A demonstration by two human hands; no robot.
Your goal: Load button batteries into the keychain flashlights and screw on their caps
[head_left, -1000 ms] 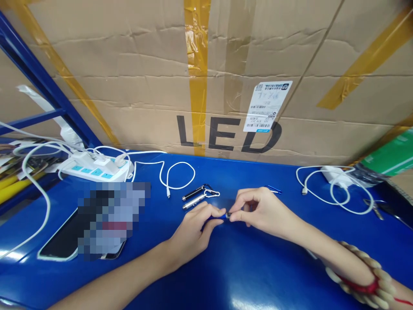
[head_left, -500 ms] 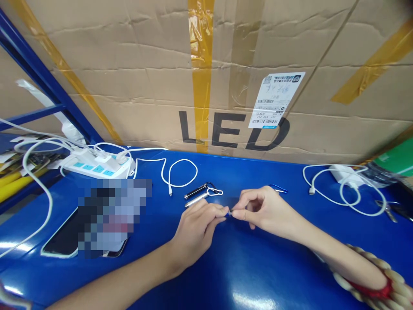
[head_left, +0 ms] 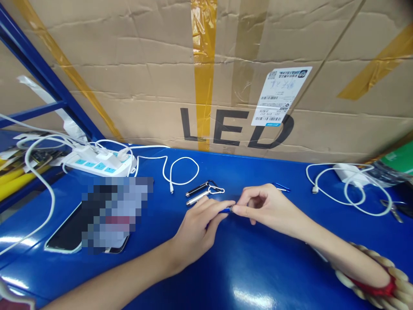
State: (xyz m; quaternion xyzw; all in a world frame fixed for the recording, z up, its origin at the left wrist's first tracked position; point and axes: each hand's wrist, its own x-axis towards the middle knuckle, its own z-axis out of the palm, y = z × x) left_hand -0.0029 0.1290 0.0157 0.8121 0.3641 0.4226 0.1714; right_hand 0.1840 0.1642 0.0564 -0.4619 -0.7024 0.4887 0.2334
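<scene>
Centrally, a slim blue tube (head_left: 225, 210) lay between the two hands: the left hand (head_left: 197, 223) held it between thumb and fingers, while the right hand (head_left: 268, 209) pinched its right end. Fingers hid most of it; the pinched end was indistinct. Beyond the left hand lay a black tube (head_left: 196, 190) and a partly covered silver tube (head_left: 197, 198). Behind, a carton (head_left: 145, 86) read "LED," its D overlapped by a shipping label (head_left: 280, 97), whose fine print was illegible.

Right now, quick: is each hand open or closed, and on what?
Left hand: closed, holding a small blue tube.
Right hand: closed, pinching the end of the same tube.
</scene>
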